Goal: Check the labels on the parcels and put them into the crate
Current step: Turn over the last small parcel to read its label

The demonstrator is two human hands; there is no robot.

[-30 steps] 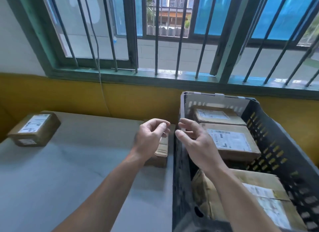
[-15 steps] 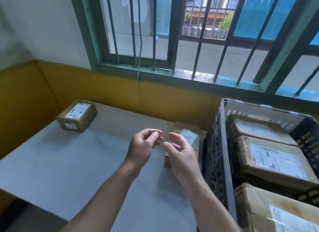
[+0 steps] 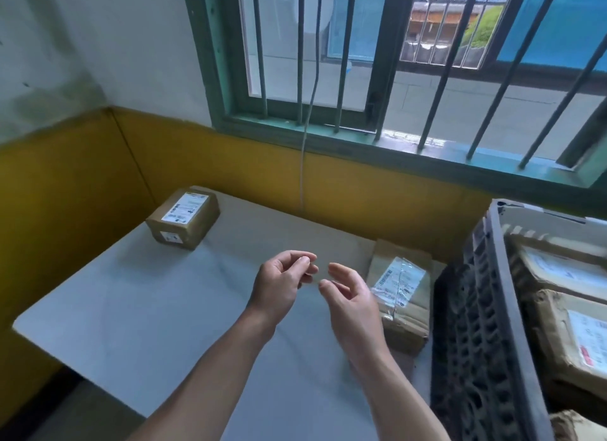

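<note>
Two brown cardboard parcels with white labels lie on the grey table [image 3: 164,309]. One parcel [image 3: 184,217] sits at the far left corner. The other parcel [image 3: 402,296] rests on the right, against the dark plastic crate [image 3: 492,309]. The crate holds several labelled parcels [image 3: 571,335]. My left hand [image 3: 282,283] hovers over the middle of the table with fingers curled and nothing in it. My right hand [image 3: 351,296] is beside it, fingers apart, just left of the nearer parcel and not touching it.
A yellow-painted wall [image 3: 361,194] runs behind the table and along its left side. Above is a green-framed barred window [image 3: 361,79] with a thin cord [image 3: 305,145] hanging down to the table's back edge. The table's front left corner ends above the floor.
My view has swung left, away from the crate, so the far left parcel now sits nearer the middle. Both hands stay together, empty, and now hover over the table instead of at the crate's edge.
</note>
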